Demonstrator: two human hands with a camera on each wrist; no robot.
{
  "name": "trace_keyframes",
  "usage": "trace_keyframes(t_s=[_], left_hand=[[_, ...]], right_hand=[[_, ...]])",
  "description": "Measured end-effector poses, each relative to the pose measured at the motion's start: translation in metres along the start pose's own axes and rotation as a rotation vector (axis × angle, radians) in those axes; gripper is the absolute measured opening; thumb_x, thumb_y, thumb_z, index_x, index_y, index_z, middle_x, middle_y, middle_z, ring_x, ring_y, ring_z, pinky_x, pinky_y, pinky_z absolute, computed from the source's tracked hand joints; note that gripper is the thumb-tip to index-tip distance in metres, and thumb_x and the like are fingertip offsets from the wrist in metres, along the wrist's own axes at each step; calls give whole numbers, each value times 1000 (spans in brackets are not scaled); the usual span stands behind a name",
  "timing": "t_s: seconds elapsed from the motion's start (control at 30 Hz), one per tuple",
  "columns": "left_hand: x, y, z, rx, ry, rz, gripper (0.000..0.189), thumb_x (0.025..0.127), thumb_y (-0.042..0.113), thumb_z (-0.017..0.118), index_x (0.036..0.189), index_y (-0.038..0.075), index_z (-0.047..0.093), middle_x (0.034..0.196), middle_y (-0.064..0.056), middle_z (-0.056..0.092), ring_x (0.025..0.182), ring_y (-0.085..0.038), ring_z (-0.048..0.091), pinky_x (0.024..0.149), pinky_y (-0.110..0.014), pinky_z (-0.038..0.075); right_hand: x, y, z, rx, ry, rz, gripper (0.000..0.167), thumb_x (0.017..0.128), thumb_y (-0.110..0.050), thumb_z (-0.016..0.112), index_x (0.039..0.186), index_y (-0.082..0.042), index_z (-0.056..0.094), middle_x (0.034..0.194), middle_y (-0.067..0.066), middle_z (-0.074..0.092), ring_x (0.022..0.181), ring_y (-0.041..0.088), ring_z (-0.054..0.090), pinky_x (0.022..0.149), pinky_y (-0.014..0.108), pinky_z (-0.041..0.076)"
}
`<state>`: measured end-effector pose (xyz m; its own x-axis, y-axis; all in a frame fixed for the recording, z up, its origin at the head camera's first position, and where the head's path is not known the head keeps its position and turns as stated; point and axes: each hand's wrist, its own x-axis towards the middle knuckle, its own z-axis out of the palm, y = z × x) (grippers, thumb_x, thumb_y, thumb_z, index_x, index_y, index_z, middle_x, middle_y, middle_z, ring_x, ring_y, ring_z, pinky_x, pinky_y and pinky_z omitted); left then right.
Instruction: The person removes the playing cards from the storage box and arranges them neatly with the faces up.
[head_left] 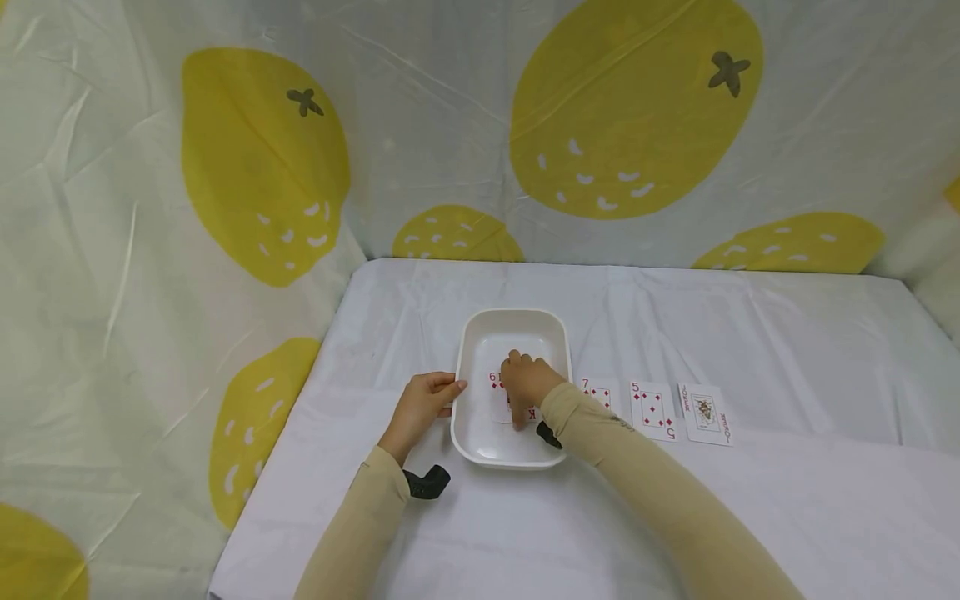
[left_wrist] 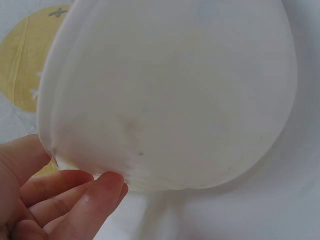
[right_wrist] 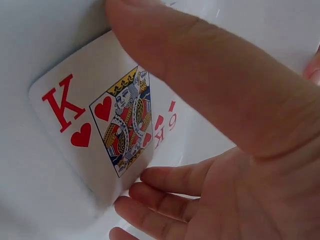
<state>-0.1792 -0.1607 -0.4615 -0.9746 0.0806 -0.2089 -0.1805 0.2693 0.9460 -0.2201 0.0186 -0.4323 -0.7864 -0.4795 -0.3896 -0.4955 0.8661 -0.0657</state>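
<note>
While L grip [head_left: 422,408] pinches tray [head_left: 483,442], R grip [head_left: 531,383] holds K card [right_wrist: 107,122].

Pale cloth walls [head_left: 427,125], large yellow fruit prints [head_left: 637,108], creased white tablecloth [head_left: 825,508]

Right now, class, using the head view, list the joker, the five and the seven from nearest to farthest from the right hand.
1. Seven: nearest the right hand, just right of the tray, partly hidden by the sleeve.
2. Five: right of the seven.
3. Joker: right end of the row.
</note>
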Motion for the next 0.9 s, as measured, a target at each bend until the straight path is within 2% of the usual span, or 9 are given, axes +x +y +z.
trace_keyframes(t_s=[0.13,0.3,0.47,0.67,0.77,0.9], left_hand=[[1,0,0,-4,-3,8,35,84,24,65,107,-2,63,100,-16,64,86,-23,62,67,-30,53],[0,-1,0,-6,1,6,34,84,23,65,106,-2,63,99,-16,64,86,-22,62,67,-30,53],[0,0,-1,-15,-13,-6,34,84,23,64,107,-2,63,101,-17,64,89,-25,61,67,-29,53],[-12,19,-1,-19,-36,9,32,87,14,60,109,-8,59,104,-23,61,94,-34,59,68,-31,53],[-18,28,0,-5,-32,18,31,88,12,59,109,-10,58,105,-25,60,94,-35,58,68,-30,53],[-19,29,-1,-8,-32,17,32,88,12,59,110,-11,57,105,-25,59,95,-36,58,69,-30,53]], right_hand=[[0,0,2,-28,34,-16,72,50,-33,87,103,1,52,94,10,44,86,23,45,78,36,42],[3,1,2,-1,47,-37,54,54,-29,83,91,-4,53,89,8,43,83,22,45,78,37,42],[6,0,1,-6,45,-43,51,55,-32,81,89,-7,53,88,7,44,83,22,44,78,38,42],[9,-1,-1,19,31,-40,55,57,-35,81,96,-6,55,90,6,45,85,21,46,80,39,41],[9,-1,-4,69,26,-35,52,58,-32,81,95,-6,54,89,6,44,80,21,47,75,37,43],[8,1,-9,130,25,-41,47,60,-30,81,90,-8,52,90,7,42,73,21,48,67,33,43]])
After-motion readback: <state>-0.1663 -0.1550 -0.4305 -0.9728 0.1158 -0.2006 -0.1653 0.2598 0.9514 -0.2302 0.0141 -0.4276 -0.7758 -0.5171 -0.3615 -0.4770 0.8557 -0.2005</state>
